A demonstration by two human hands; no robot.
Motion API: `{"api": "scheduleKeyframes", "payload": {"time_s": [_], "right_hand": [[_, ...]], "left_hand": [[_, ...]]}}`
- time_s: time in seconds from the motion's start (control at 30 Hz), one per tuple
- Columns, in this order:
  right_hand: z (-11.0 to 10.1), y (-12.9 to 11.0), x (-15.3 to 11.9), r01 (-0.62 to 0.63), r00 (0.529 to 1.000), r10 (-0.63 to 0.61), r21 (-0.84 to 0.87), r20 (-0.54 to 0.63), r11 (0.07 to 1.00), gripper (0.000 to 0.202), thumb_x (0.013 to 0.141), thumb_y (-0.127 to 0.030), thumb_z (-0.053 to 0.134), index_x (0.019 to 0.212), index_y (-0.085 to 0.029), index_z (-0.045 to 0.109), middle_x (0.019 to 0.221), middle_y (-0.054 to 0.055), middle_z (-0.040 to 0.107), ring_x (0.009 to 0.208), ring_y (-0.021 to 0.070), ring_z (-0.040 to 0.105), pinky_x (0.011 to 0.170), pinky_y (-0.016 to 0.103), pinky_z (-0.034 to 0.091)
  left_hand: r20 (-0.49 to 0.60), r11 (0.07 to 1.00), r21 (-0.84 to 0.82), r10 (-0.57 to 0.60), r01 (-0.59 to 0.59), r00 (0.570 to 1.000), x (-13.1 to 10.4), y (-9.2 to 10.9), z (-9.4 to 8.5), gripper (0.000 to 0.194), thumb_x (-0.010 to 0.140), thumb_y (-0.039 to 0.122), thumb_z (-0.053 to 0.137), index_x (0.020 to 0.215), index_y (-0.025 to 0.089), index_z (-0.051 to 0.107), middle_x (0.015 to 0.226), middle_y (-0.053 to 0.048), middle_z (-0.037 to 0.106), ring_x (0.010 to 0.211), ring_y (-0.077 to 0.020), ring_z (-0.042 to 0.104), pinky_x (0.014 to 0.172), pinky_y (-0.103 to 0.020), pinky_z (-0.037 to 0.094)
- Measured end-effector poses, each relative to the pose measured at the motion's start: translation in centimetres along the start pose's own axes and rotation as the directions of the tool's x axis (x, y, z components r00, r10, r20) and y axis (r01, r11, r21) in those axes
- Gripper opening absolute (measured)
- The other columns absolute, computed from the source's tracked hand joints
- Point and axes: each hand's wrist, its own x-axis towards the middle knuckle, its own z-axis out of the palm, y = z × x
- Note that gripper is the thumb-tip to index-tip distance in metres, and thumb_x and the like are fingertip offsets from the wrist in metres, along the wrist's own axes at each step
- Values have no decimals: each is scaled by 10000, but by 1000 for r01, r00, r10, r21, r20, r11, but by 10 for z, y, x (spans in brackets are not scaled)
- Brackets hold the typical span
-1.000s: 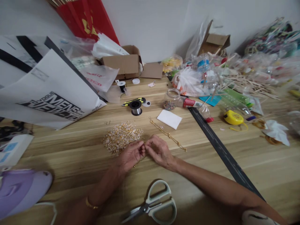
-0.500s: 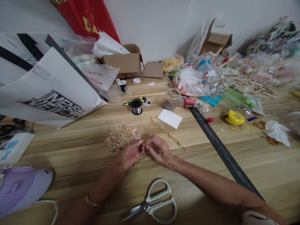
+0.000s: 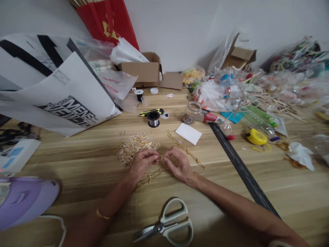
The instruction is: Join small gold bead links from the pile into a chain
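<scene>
My left hand [image 3: 144, 163] is closed in a pinch, with a tiny gold piece [image 3: 161, 156] showing at its fingertips. Facing it, my right hand [image 3: 178, 167] has thumb and forefinger pinched together beside that piece; what they hold, if anything, is too small to make out. Below the left hand, a gold chain [image 3: 151, 176] lies on the table, partly hidden by the wrist. A heap of clear and gold bead pieces [image 3: 135, 145] sits just beyond the left hand. Another gold chain [image 3: 185, 149] stretches out beyond the right hand.
White-handled scissors [image 3: 177, 219] lie partly spread near the front edge. Behind are a wire spool [image 3: 153, 120], a white card [image 3: 188, 133] and a bead jar [image 3: 191, 112]. A yellow tape measure [image 3: 256, 136] is at right, a purple iron [image 3: 28, 202] at left.
My hands have drawn slightly apart, and the left has turned more palm-down. More of the gold chain below the left hand now shows. The whole view has shifted a little.
</scene>
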Motion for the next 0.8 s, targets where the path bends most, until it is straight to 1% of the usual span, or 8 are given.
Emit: {"api": "scheduleKeyframes", "payload": {"time_s": [0.1, 0.2, 0.33, 0.43, 0.57, 0.8], "right_hand": [[2, -2, 3, 7, 999, -7, 3, 36, 1000, 55, 850, -193, 498, 820, -193, 545, 748, 27, 561, 708, 151, 525, 653, 285, 423], [3, -4, 8, -26, 998, 25, 23, 60, 999, 52, 840, -183, 507, 812, -188, 550, 748, 24, 567, 706, 146, 533, 656, 278, 427], [7, -2, 12, -84, 996, 83, 39, 40, 996, 55, 822, -176, 527, 777, -184, 558, 737, 21, 575, 703, 147, 537, 659, 279, 424], [12, 3, 12, -97, 995, 96, 58, 16, 994, 61, 820, -177, 530, 769, -182, 564, 728, 19, 576, 694, 145, 532, 653, 276, 421], [16, 6, 10, -115, 993, 116, 89, -1, 989, 65, 829, -192, 525, 783, -180, 570, 737, 21, 583, 693, 142, 533, 652, 275, 422], [14, 8, 8, -98, 995, 99, 104, -1, 990, 68, 834, -215, 528, 794, -181, 571, 735, 21, 572, 696, 142, 527, 649, 274, 420]], "left_hand": [[-13, 999, -40, -32, 31, 999, 0, 1, -1, 200, 518, 180, 799, 681, 117, 702, 636, -27, 695, 578, -104, 604, 622, -232, 478], [-8, 998, -60, -35, 35, 999, 0, 2, -3, 217, 528, 183, 797, 713, 110, 711, 685, -45, 710, 608, -115, 623, 660, -247, 496], [-16, 998, -58, -31, 30, 999, 1, 1, -6, 203, 554, 175, 786, 731, 106, 713, 706, -51, 713, 626, -123, 635, 694, -266, 511], [-25, 998, -63, -28, 26, 999, 3, -1, -7, 198, 563, 177, 785, 732, 107, 711, 693, -45, 709, 637, -127, 640, 700, -267, 517], [-9, 996, -79, -31, 30, 999, 5, -2, -9, 212, 567, 195, 787, 743, 106, 711, 690, -44, 709, 633, -122, 640, 686, -254, 521], [-21, 998, -53, -38, 37, 999, 5, -3, -9, 208, 563, 196, 785, 738, 113, 712, 694, -41, 711, 635, -121, 637, 691, -257, 520]]}}
